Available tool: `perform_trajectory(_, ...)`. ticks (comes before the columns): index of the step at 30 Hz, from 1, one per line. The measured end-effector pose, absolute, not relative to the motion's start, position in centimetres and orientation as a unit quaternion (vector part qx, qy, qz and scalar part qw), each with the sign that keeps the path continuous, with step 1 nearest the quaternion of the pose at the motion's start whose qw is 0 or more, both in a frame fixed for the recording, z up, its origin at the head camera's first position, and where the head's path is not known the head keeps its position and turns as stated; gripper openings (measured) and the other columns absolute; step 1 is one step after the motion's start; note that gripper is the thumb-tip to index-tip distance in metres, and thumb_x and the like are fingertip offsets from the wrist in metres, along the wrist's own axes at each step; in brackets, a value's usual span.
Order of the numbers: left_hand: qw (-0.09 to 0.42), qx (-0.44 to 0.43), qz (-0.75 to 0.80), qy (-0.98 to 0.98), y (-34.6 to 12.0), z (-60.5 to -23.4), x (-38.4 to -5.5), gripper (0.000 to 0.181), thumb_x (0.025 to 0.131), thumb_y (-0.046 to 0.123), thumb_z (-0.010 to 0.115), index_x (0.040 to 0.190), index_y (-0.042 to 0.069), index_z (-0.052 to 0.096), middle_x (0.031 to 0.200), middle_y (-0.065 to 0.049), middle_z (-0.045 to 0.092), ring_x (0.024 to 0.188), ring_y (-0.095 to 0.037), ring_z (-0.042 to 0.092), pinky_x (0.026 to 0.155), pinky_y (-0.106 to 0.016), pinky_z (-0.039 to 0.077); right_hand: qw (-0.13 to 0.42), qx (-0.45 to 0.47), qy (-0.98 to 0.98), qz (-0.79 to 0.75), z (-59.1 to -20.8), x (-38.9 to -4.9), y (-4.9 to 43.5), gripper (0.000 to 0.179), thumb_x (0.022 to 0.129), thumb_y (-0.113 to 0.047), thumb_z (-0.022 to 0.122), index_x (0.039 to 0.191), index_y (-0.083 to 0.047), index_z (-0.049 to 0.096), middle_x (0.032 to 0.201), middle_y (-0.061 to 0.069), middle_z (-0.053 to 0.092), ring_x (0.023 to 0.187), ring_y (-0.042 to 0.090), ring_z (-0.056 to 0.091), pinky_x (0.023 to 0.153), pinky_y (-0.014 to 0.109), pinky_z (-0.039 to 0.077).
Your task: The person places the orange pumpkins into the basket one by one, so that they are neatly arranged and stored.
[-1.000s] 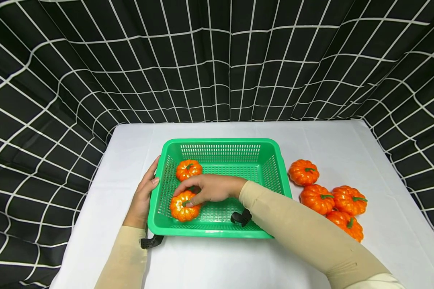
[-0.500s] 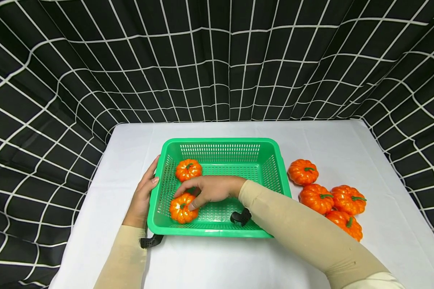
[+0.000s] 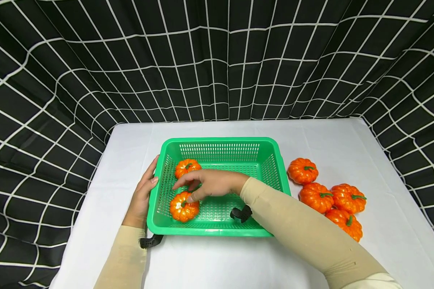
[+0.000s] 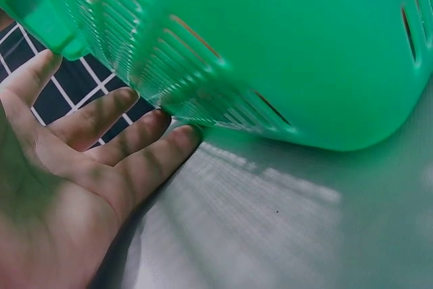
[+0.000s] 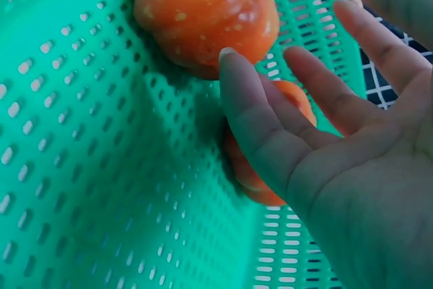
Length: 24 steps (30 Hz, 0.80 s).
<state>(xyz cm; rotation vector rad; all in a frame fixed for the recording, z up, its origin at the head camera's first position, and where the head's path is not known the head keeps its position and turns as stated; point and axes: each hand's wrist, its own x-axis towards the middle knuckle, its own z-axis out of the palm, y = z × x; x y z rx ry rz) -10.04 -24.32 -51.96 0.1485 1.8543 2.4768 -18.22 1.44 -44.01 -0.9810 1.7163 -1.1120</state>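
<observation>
A green plastic basket [image 3: 217,232] stands on the table with two small orange pumpkins inside, near its left wall. The nearer pumpkin [image 3: 183,212] sits below my right hand [image 3: 217,184], whose fingers are spread apart and grip nothing. In the right wrist view, the thumb [image 5: 250,109] overlaps the lower edge of a pumpkin [image 5: 203,15]; whether it touches cannot be told. The farther pumpkin [image 3: 188,166] is partly covered by the right hand's fingers. My left hand [image 3: 142,200] lies along the basket's outer left side, its extended fingertips against the wall in the left wrist view.
Several more orange pumpkins with green stems rest on the white tablecloth right of the basket, including a rear pumpkin [image 3: 302,171] and a front pumpkin [image 3: 345,225]. A black curtain [image 3: 217,60] with white grid lines surrounds the table at the back and sides.
My right hand has let go of the nearer pumpkin and risen slightly, moving a little away from the person; its fingers have spread. The left hand stays against the basket.
</observation>
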Motion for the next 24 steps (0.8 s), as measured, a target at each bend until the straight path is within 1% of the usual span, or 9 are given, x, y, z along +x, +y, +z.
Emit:
perform_trajectory(2, 0.024, 0.048, 0.799, 0.599, -24.3, -52.0, -10.0, 0.066, 0.111, 0.011, 0.032, 0.175, 0.028, 0.03, 0.176, 0.0, 0.032, 0.154, -0.03, 0.039, 0.114, -0.037, 0.047, 0.418, -0.395, 0.683, -0.451, -44.0, -18.3, 1.6, 0.051, 0.101, -0.016, 0.079, 0.15, -0.011, 0.065, 0.153, 0.006, 0.059, 0.131, 0.035, 0.058, 0.1, 0.036, 0.055)
perform_trajectory(6, 0.027, 0.045, 0.798, 0.601, -24.3, -52.0, -10.0, 0.066, 0.111, 0.013, 0.034, 0.174, 0.03, 0.031, 0.175, -0.001, 0.034, 0.151, -0.031, 0.043, 0.112, -0.038, 0.05, 0.412, -0.397, 0.678, -0.462, -44.0, -18.5, 1.7, 0.052, 0.101, -0.016, 0.079, 0.15, -0.009, 0.065, 0.153, 0.004, 0.059, 0.132, 0.037, 0.058, 0.102, 0.036, 0.054)
perform_trajectory(10, 0.029, 0.044, 0.8, 0.597, -24.4, -52.0, -10.0, 0.065, 0.111, 0.014, 0.035, 0.174, 0.03, 0.031, 0.174, -0.002, 0.035, 0.149, -0.031, 0.046, 0.11, -0.04, 0.051, 0.411, -0.393, 0.671, -0.475, -43.8, -18.6, 1.9, 0.053, 0.102, -0.017, 0.078, 0.152, -0.009, 0.063, 0.154, 0.006, 0.058, 0.134, 0.039, 0.057, 0.103, 0.036, 0.054)
perform_trajectory(13, 0.028, 0.046, 0.8, 0.598, -24.4, -52.0, -10.0, 0.065, 0.111, 0.014, 0.035, 0.174, 0.03, 0.031, 0.174, -0.003, 0.035, 0.147, -0.03, 0.048, 0.11, -0.039, 0.051, 0.408, -0.392, 0.663, -0.49, -43.5, -18.8, 2.1, 0.053, 0.102, -0.018, 0.078, 0.152, -0.008, 0.063, 0.153, 0.011, 0.059, 0.132, 0.039, 0.058, 0.103, 0.037, 0.055)
perform_trajectory(15, 0.027, 0.049, 0.798, 0.6, -24.5, -52.1, -10.0, 0.065, 0.111, 0.014, 0.035, 0.174, 0.029, 0.031, 0.174, -0.004, 0.035, 0.146, -0.031, 0.05, 0.11, -0.04, 0.052, 0.404, -0.387, 0.661, -0.5, -43.4, -18.8, 2.3, 0.053, 0.103, -0.019, 0.077, 0.153, -0.01, 0.063, 0.151, 0.013, 0.059, 0.132, 0.038, 0.058, 0.102, 0.038, 0.055)
perform_trajectory(17, 0.025, 0.051, 0.795, 0.604, -24.6, -52.1, -10.1, 0.065, 0.111, 0.014, 0.035, 0.175, 0.029, 0.031, 0.174, -0.004, 0.035, 0.145, -0.03, 0.051, 0.109, -0.04, 0.053, 0.403, -0.38, 0.657, -0.511, -43.3, -18.9, 2.4, 0.053, 0.104, -0.02, 0.076, 0.154, -0.013, 0.062, 0.15, 0.015, 0.059, 0.131, 0.035, 0.058, 0.099, 0.042, 0.057)
perform_trajectory(20, 0.025, 0.052, 0.792, 0.607, -24.6, -52.1, -10.1, 0.065, 0.112, 0.015, 0.035, 0.175, 0.029, 0.031, 0.174, -0.004, 0.035, 0.144, -0.03, 0.052, 0.108, -0.039, 0.053, 0.405, -0.372, 0.652, -0.522, -43.2, -19.0, 2.5, 0.052, 0.105, -0.024, 0.073, 0.156, -0.018, 0.06, 0.149, 0.017, 0.058, 0.132, 0.032, 0.057, 0.097, 0.053, 0.057)
perform_trajectory(22, 0.024, 0.051, 0.791, 0.609, -24.6, -52.2, -10.1, 0.065, 0.111, 0.015, 0.036, 0.174, 0.03, 0.031, 0.174, -0.004, 0.035, 0.143, -0.029, 0.052, 0.108, -0.039, 0.053, 0.404, -0.368, 0.649, -0.529, -43.1, -19.1, 2.6, 0.052, 0.106, -0.025, 0.071, 0.157, -0.019, 0.059, 0.148, 0.017, 0.058, 0.13, 0.03, 0.059, 0.095, 0.06, 0.057)
perform_trajectory(24, 0.024, 0.049, 0.793, 0.607, -24.5, -52.2, -10.1, 0.065, 0.111, 0.016, 0.036, 0.174, 0.03, 0.031, 0.174, -0.003, 0.035, 0.142, -0.029, 0.053, 0.107, -0.039, 0.054, 0.396, -0.363, 0.652, -0.535, -43.0, -19.2, 2.7, 0.053, 0.106, -0.027, 0.07, 0.157, -0.021, 0.058, 0.148, 0.015, 0.059, 0.128, 0.03, 0.059, 0.096, 0.063, 0.056)
